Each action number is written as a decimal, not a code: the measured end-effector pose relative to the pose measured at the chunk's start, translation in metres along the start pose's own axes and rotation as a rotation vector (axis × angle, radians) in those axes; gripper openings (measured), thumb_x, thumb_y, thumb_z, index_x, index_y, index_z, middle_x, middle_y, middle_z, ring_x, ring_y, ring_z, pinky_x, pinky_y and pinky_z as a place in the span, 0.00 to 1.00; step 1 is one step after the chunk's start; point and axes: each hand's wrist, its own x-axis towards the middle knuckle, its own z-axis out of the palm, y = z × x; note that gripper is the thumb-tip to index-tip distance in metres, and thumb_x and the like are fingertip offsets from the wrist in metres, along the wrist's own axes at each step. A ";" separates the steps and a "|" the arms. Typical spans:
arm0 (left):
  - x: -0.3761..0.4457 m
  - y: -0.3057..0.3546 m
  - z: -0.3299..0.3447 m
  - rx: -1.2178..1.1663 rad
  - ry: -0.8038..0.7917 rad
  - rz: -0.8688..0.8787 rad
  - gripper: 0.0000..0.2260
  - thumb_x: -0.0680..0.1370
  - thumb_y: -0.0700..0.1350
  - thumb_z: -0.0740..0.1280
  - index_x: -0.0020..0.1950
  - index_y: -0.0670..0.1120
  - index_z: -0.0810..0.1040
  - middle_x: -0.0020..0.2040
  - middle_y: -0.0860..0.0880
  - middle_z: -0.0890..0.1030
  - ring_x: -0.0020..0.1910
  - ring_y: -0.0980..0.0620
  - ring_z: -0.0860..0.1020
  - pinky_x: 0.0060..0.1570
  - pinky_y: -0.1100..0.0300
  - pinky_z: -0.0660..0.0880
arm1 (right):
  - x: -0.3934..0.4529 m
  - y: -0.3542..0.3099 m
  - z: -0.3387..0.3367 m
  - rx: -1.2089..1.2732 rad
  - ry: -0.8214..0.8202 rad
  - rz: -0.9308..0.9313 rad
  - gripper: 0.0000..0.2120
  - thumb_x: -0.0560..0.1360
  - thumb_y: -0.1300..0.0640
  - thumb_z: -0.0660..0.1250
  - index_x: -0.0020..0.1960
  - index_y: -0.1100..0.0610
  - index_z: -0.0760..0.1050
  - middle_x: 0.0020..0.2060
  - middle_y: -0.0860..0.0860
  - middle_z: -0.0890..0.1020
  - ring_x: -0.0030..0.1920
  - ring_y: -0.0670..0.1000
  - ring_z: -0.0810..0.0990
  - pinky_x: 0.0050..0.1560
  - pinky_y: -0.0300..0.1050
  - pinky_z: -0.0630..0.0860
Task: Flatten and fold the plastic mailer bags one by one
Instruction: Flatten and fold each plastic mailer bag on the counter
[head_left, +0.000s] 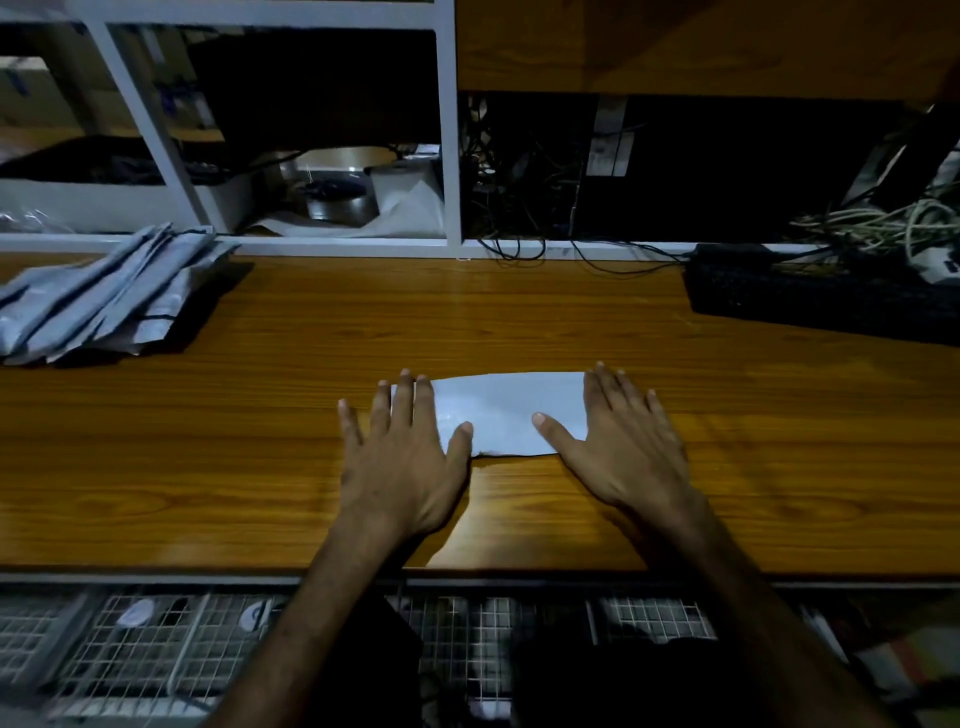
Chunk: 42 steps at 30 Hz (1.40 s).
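Observation:
A folded grey plastic mailer bag (506, 410) lies flat on the wooden table (260, 426), near the middle. My left hand (402, 457) rests palm down on its left end, fingers spread. My right hand (618, 441) presses flat on its right end, fingers spread too. Neither hand grips the bag; both lie on top of it. A pile of grey mailer bags (98, 301) sits at the table's far left, apart from both hands.
A black keyboard (821, 296) lies at the back right, with tangled cables (883, 223) behind it. A white metal shelf frame (447, 135) runs along the table's back edge. Wire mesh baskets (156, 644) sit below the table's front edge.

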 end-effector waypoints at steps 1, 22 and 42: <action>-0.002 -0.004 -0.002 0.000 -0.011 -0.006 0.37 0.81 0.69 0.35 0.85 0.48 0.39 0.85 0.47 0.39 0.84 0.45 0.38 0.77 0.33 0.33 | 0.000 0.002 -0.001 0.000 -0.006 0.002 0.49 0.76 0.22 0.38 0.85 0.54 0.43 0.84 0.51 0.45 0.84 0.52 0.43 0.82 0.58 0.42; -0.026 -0.065 -0.025 -0.281 0.163 -0.068 0.25 0.87 0.54 0.56 0.82 0.48 0.63 0.83 0.42 0.61 0.82 0.41 0.56 0.80 0.36 0.51 | -0.019 0.036 -0.016 0.303 0.216 0.077 0.26 0.86 0.42 0.53 0.77 0.54 0.70 0.77 0.53 0.70 0.77 0.55 0.67 0.79 0.57 0.57; 0.089 -0.031 -0.062 -0.379 -0.143 0.166 0.09 0.81 0.32 0.66 0.47 0.44 0.80 0.46 0.48 0.83 0.45 0.54 0.81 0.39 0.62 0.75 | -0.018 0.042 -0.014 0.326 0.171 -0.067 0.38 0.76 0.27 0.58 0.81 0.45 0.63 0.75 0.45 0.72 0.75 0.51 0.69 0.78 0.61 0.61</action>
